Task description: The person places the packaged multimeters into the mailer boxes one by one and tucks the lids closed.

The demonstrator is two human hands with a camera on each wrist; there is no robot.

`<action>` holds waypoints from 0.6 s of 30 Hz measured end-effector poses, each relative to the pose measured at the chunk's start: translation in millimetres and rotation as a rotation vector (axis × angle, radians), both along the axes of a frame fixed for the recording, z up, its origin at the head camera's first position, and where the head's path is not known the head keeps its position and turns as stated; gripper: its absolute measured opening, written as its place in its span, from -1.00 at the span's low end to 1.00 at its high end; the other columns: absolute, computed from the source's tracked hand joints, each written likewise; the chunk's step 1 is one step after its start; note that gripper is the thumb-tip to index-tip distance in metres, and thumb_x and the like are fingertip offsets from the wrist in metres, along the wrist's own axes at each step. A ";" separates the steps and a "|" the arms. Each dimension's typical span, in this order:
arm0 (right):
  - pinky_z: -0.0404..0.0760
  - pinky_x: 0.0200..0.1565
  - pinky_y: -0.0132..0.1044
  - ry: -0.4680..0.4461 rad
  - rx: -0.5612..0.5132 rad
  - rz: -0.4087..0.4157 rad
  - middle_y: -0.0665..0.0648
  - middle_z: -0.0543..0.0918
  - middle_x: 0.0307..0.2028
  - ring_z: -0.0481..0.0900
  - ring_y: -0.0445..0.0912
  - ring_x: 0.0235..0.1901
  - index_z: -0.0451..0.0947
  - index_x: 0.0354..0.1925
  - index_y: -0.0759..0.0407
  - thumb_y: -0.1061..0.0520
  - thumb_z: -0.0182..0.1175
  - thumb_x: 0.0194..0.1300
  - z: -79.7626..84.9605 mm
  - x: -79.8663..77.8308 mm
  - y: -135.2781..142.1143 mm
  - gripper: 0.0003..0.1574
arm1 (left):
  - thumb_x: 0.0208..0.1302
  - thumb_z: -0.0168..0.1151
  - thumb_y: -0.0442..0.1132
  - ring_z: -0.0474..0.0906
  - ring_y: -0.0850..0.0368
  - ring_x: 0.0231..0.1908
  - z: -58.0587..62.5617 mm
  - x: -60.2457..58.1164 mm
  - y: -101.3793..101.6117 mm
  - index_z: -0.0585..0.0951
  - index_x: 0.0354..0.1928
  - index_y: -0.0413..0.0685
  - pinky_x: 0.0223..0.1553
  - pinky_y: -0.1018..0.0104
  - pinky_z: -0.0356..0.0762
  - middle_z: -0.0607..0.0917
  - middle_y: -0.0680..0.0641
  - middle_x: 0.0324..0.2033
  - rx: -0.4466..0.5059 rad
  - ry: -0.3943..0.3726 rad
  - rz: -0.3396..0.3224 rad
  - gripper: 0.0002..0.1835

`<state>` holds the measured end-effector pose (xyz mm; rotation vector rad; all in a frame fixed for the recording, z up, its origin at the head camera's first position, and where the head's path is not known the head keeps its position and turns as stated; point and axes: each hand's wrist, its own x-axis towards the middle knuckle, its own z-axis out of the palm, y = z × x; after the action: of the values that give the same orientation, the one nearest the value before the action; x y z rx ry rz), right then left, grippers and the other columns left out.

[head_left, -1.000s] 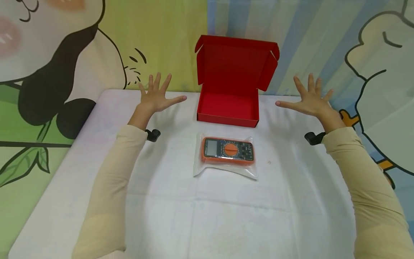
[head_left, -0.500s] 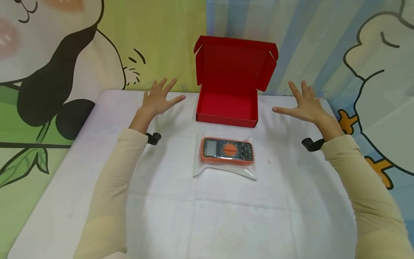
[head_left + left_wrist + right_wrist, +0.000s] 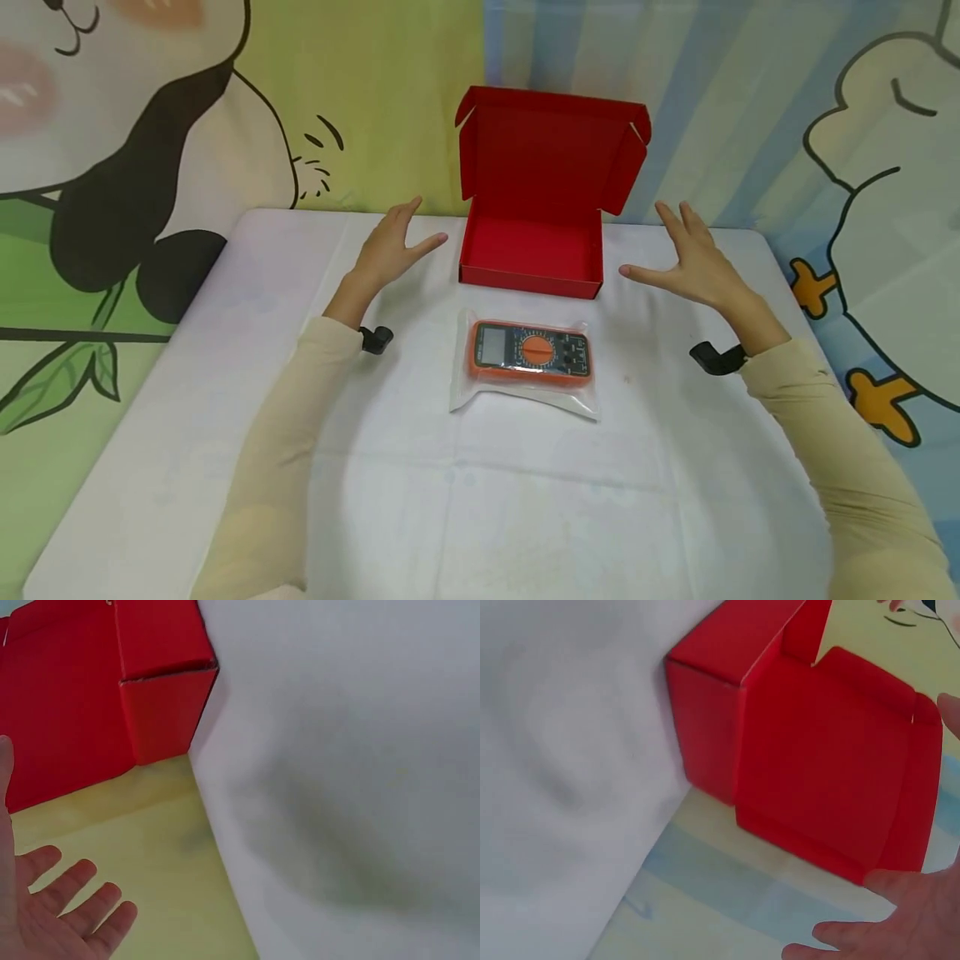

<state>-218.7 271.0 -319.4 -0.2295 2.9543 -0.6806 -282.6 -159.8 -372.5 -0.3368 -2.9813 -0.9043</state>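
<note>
On either side of the box (image 3: 542, 196), left hand (image 3: 389, 249) and right hand (image 3: 691, 260) spread, empty; the meter (image 3: 531, 352) lies in front.

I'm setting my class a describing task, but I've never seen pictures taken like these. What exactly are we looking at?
There is no machine here: the left grip and the right grip are simply a person's bare hands. The wide picture comes from a camera worn on the head, looking forward and down. The two smaller ones come from a camera on each wrist; the small black gadget at each wrist is probably that camera.

On the white table stands a red box with its lid raised. In front of it lies an orange-and-black multimeter inside a clear plastic bag. The hands are at either side of the box, fingers extended, and neither holds anything.
</note>
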 end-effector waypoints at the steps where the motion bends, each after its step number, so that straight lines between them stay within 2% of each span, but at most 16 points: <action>1: 0.00 0.10 0.54 0.007 -0.006 0.005 0.09 -0.48 0.46 -0.40 0.21 0.43 -0.43 0.45 -0.23 -0.40 0.19 0.03 -1.0 1.7 -1.8 0.31 | 0.10 -0.01 0.45 0.07 -0.01 0.38 -3.5 0.7 1.8 -0.06 0.46 0.18 0.36 -0.03 0.09 0.10 -0.03 0.41 0.012 0.004 -0.008 -0.02; 5: -0.02 0.12 0.53 0.031 -0.040 0.028 0.09 -0.42 0.47 -0.38 0.17 0.44 -0.40 0.45 -0.21 -0.37 0.20 0.04 -2.6 7.9 -9.5 0.29 | 0.08 0.05 0.42 0.02 0.06 0.40 -16.3 1.9 8.5 -0.01 0.45 0.15 0.37 0.01 0.07 0.09 0.03 0.41 0.030 0.010 -0.048 -0.02; 9: -0.03 0.16 0.50 0.069 -0.104 0.053 0.05 -0.33 0.48 -0.32 0.13 0.45 -0.34 0.46 -0.22 -0.32 0.22 0.07 -4.9 14.1 -14.5 0.25 | 0.02 0.12 0.42 0.04 0.06 0.39 -26.8 3.8 14.8 0.01 0.44 0.19 0.36 0.02 0.11 0.11 0.03 0.40 0.039 -0.019 -0.064 0.01; 13: -0.03 0.18 0.47 0.091 -0.169 0.057 0.02 -0.25 0.48 -0.27 0.09 0.45 -0.28 0.45 -0.25 -0.27 0.25 0.08 -8.7 18.8 -16.9 0.20 | -0.06 0.17 0.45 0.09 0.04 0.37 -34.2 6.8 20.3 0.03 0.43 0.20 0.34 0.00 0.17 0.14 -0.01 0.39 0.064 -0.054 -0.068 0.05; 18: 0.01 0.21 0.43 0.101 -0.199 0.069 0.03 -0.16 0.47 -0.17 0.10 0.44 -0.21 0.46 -0.18 -0.24 0.26 0.08 -15.1 19.0 -18.5 0.18 | -0.07 0.21 0.42 0.11 0.06 0.36 -41.4 9.2 24.3 0.03 0.43 0.22 0.33 0.02 0.19 0.15 0.00 0.38 0.086 -0.056 -0.080 0.06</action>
<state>-199.8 252.5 -334.5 -0.3912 2.9555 -0.9821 -273.4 -135.6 -413.8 -0.4382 -2.9870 -1.0628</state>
